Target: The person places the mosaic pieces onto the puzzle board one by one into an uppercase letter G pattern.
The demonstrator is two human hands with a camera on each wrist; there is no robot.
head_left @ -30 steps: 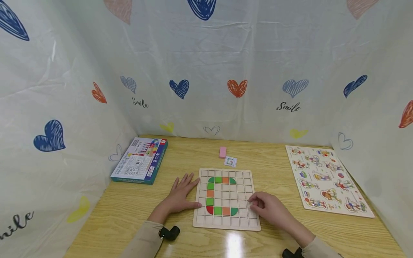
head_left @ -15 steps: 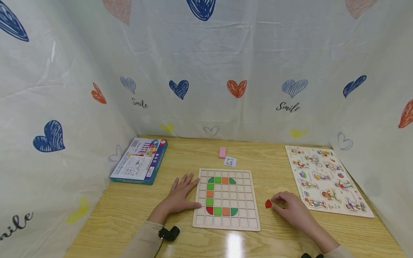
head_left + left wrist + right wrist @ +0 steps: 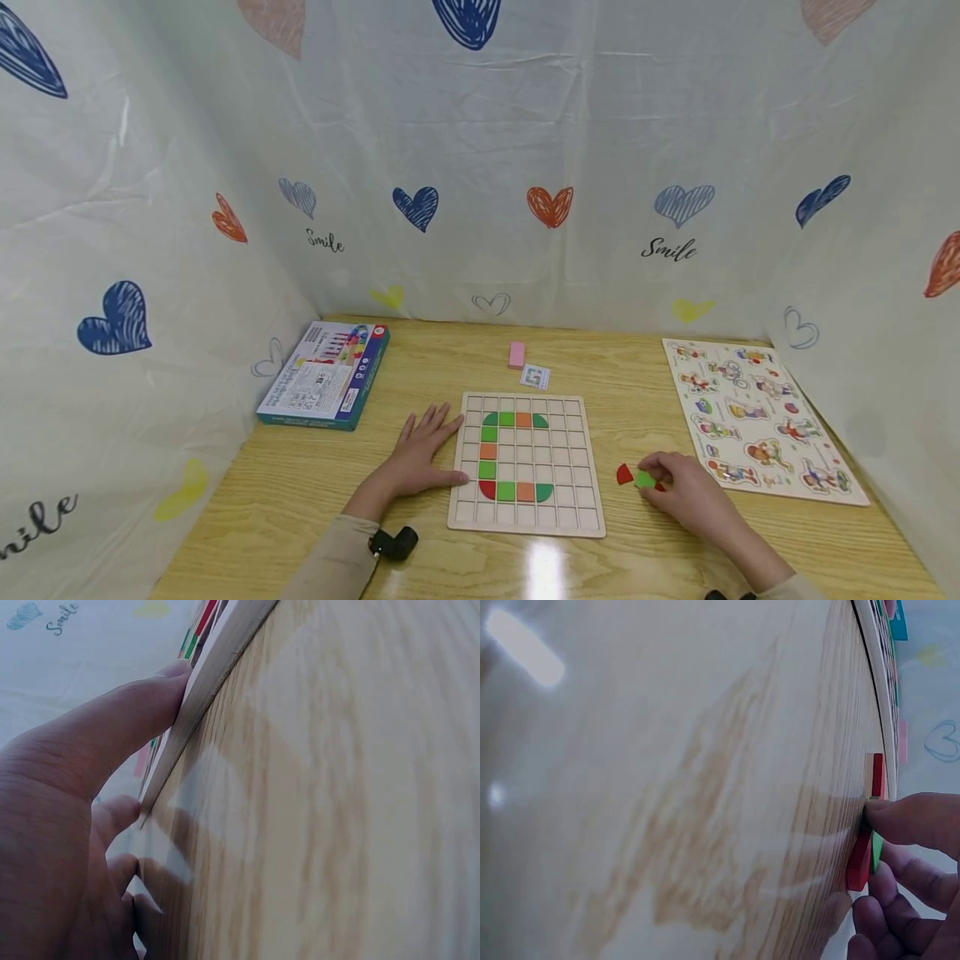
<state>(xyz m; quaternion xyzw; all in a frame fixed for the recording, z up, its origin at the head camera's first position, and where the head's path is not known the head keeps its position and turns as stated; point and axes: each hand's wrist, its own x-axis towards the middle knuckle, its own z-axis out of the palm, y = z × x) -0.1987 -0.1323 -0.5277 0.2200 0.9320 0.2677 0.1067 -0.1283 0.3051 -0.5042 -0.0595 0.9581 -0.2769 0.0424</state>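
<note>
A square wooden grid board [image 3: 570, 518] lies on the table, with green, orange and red tiles set in its squares in a C shape. My left hand [image 3: 420, 458] is spread at the board's left edge, thumb and index fingertip touching it; the left wrist view shows the thumb [image 3: 142, 701] against the side. Right of the board, my right hand [image 3: 686, 493] pinches a light green tile [image 3: 643, 479] between thumb and fingers. Beside it lies a red quarter-round tile [image 3: 625, 474]. Another red tile [image 3: 859, 864] is close under the fingers, partly hidden.
Behind the board are a pink block [image 3: 517, 355] and a small printed card [image 3: 536, 376]. A flat game box [image 3: 322, 375] lies at the left, and a picture puzzle board [image 3: 750, 408] at the right. A heart-print curtain [image 3: 480, 250] encloses the table.
My right hand has gone from the board's right edge to the right. Red tiles and the light green tile now show at its fingers. The left hand has stayed put.
</note>
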